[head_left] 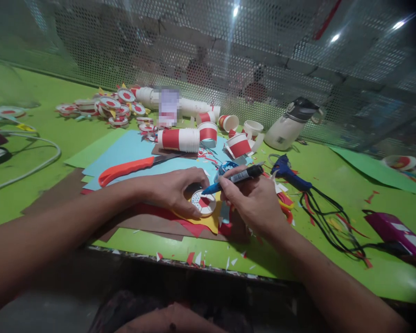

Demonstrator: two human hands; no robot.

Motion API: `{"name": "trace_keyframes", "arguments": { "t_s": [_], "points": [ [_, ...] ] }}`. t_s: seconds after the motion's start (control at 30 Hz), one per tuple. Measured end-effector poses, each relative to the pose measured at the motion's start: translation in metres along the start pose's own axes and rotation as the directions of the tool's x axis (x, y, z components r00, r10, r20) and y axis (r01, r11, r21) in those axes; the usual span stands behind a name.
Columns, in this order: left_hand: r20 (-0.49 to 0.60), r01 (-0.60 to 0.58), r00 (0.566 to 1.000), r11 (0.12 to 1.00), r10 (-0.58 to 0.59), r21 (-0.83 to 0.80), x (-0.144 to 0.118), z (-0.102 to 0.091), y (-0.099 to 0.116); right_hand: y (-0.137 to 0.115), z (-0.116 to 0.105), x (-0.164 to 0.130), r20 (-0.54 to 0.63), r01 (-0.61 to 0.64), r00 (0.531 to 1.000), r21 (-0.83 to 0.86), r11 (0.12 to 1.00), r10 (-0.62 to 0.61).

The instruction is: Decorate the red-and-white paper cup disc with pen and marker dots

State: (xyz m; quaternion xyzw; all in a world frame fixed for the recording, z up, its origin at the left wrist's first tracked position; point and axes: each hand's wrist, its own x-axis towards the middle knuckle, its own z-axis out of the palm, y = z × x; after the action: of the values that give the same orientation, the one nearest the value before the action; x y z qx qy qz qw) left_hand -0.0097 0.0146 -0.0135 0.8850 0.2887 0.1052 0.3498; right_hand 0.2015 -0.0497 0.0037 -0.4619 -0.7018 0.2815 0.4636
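Left hand (175, 189) pins a small round white-and-red paper disc (204, 202) flat on a yellow paper sheet (208, 221); grip pressed together around the disc's rim, thumb on the near edge, fingers curled over the far edge. Disc sits at the front middle of the green worktop (229, 252), on stacked coloured paper, between both hands.

Right hand (253, 203) pinches a blue-and-black marker pen (234, 178); grip closed on the barrel, tip down at the disc's upper edge, touching or just shy of it, can't tell which.

Doing this step well, my read:
- Keep the left fingertips on the rim only, off the line the tip will follow.
- Disc is light, so it'll likely spin or slide under pen drag. Press straight down and turn the disc, not the pen wrist.
- Paper stack underneath is soft and uneven; light pressure, or the tip may dig in.
- Rest the right wrist on the worktop for steadiness.

Nearby: orange-handled scissors (125, 170) left of the hands, row of red-and-white paper cups (180, 139) behind, blue glue gun (287, 170) with black cable to the right, white bottle with dark lid (291, 125) at the back. Paper scraps along the front edge.
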Motion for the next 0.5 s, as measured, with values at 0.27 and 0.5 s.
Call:
{"name": "trace_keyframes", "arguments": {
  "t_s": [0.27, 0.5],
  "points": [
    [0.002, 0.023, 1.0, 1.0, -0.023, -0.013, -0.0001, -0.0001, 0.003, 0.0052, 0.0049, -0.0006, 0.024, -0.008, 1.0, 0.025, 1.0, 0.008],
    [0.01, 0.027, 1.0, 1.0, -0.027, 0.0, 0.0003, -0.0004, 0.0037, 0.0057, 0.0047, -0.0018, 0.033, -0.018, 0.999, 0.036, 0.999, 0.017]
  ]
}}
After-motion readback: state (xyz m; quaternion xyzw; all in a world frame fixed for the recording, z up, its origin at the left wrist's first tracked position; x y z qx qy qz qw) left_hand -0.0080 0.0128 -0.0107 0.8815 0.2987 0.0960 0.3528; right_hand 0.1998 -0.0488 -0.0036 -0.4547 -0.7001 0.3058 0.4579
